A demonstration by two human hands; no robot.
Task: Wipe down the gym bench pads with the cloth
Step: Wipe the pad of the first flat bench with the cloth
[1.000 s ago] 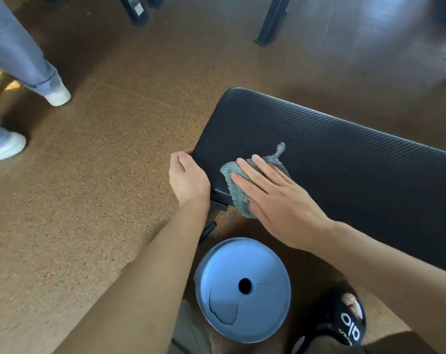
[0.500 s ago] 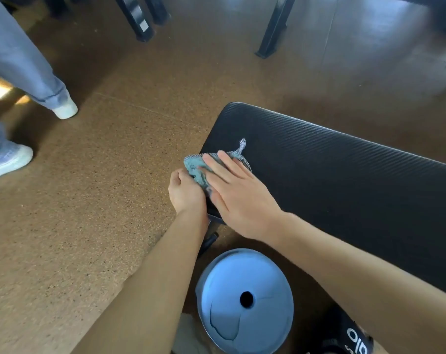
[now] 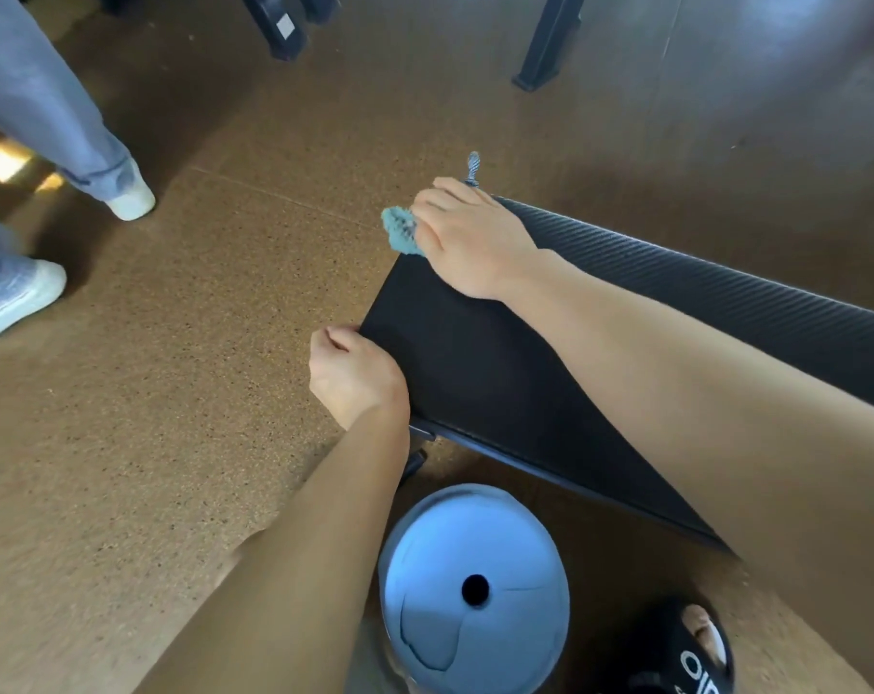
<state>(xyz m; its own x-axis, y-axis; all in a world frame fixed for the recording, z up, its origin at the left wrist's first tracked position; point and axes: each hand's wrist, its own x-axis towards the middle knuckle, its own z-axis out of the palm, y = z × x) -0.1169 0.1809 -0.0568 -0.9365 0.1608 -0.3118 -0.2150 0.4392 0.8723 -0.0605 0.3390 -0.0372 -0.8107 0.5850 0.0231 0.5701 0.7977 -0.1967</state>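
One black textured bench pad, one teal fluffy cloth, two bare hands, two white shoes at left, one round blue disc bottom centre.

A brown speckled cork-like floor fills the view, with a thin seam line across it. Black metal equipment legs stand at the top. On the left, a person in blue jeans and white sneakers stands beside a bright light patch.
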